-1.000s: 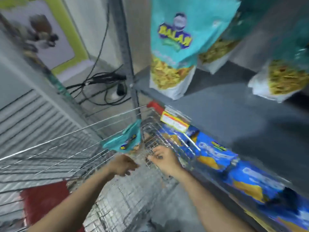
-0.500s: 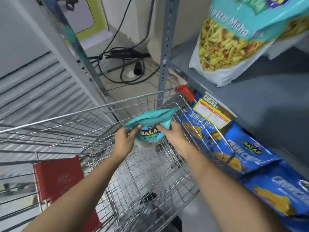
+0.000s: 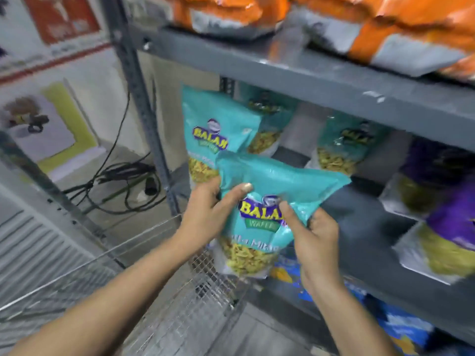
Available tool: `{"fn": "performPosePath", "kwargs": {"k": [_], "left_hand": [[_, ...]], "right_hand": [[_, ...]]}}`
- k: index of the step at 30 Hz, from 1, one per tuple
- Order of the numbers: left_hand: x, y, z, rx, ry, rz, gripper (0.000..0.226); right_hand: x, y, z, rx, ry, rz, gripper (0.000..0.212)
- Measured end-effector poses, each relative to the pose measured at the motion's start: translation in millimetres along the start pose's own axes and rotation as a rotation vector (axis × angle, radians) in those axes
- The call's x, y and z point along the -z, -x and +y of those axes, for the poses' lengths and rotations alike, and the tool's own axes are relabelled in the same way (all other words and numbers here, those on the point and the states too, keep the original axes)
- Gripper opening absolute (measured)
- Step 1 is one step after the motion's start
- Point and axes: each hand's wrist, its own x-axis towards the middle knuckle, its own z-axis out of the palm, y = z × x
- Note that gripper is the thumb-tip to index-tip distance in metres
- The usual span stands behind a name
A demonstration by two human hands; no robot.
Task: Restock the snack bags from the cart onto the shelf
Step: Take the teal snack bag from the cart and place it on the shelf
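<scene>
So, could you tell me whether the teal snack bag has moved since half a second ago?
Yes: the teal snack bag rose out of the wire cart toward the grey shelf.

We are seeing glossy plastic film on the teal snack bag (image 3: 267, 201), matt painted metal on the shelf (image 3: 321, 80), and bare wire on the cart (image 3: 144, 235).

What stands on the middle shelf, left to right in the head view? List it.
standing teal bag → second teal bag behind it → third teal bag → purple bags. The teal bag in the hands is not yet shelved.
</scene>
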Motion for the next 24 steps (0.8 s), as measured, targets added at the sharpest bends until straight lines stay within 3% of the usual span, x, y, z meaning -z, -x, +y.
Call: {"fn": "performPosePath", "kwargs": {"k": [3,7,10,14,16,19,22,24], "left_hand": [[-41,-48,17,-0.059,0.053,-0.032,0.028],[-103,-111,16,0.014,0.198,-0.184,0.009],[-138,-136,-1,0.088,0.223,-0.257,0.012],[-158,-151,-13,0.216,0.249,-0.332,0.026],[-159,-160,-4,0.185,0.31,-0.303,0.025],[-158,-173,19,0.109,0.316,-0.172,0.025],[-164,-183,29,0.036,0.099,-0.07,0.037],[-166,-184,26,0.024,0.103,-0.056,0.036]], "right_hand": [[24,-44,-20,0.078,0.028,0.059,0.009],[52,-101,-20,0.145,0.051,0.225,0.007],[74,-129,-2,0.115,0.122,0.326,0.006],[94,-149,5,-0.029,0.144,0.31,0.014],[107,-162,-9,-0.051,0.088,0.301,0.018],[123,-178,-32,0.019,0.021,0.316,0.042],[133,-183,-40,0.066,0.041,0.351,0.036],[136,-185,-40,0.091,0.044,0.345,0.039]]}}
